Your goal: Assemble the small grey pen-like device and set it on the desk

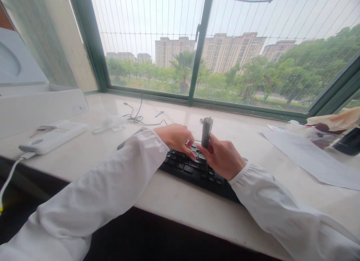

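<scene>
At the frame's center, the right hand (pixel 223 156) grips a gray tool (pixel 207 131) over a black keyboard (pixel 180 165), where the left hand (pixel 176 138) hovers curled, whether holding anything cannot be told.

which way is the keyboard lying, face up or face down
Face up: the black keyboard shows its rows of keys beside the left hand and right hand.

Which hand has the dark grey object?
The right hand, gripping the dark grey object roughly upright over the black keyboard; the left hand, curled beside it, shows no such object.
</scene>
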`<move>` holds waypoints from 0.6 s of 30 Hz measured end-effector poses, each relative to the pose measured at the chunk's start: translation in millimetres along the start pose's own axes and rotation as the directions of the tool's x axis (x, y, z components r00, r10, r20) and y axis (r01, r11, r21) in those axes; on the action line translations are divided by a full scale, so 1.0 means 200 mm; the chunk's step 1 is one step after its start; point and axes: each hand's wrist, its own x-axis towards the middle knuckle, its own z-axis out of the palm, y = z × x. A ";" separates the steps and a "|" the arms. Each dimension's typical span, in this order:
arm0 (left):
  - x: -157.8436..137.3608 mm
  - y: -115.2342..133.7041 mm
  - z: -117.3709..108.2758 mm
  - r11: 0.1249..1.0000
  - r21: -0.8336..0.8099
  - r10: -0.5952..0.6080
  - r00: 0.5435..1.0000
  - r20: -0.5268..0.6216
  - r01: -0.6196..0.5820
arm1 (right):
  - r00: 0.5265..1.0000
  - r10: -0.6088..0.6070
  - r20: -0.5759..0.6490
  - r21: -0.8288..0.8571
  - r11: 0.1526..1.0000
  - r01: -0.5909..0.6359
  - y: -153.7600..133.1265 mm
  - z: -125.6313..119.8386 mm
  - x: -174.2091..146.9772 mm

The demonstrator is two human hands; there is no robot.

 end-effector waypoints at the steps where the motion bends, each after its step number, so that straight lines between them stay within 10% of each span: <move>1: 0.00 0.00 0.00 1.000 -0.003 -0.001 1.000 -0.001 0.001 | 1.000 0.022 -0.013 -0.017 1.000 -0.022 0.00 0.01 0.00; 18: 0.00 -0.01 0.02 0.999 -0.035 0.026 0.999 -0.031 -0.027 | 0.990 0.128 -0.062 0.037 0.991 -0.126 0.04 0.01 0.02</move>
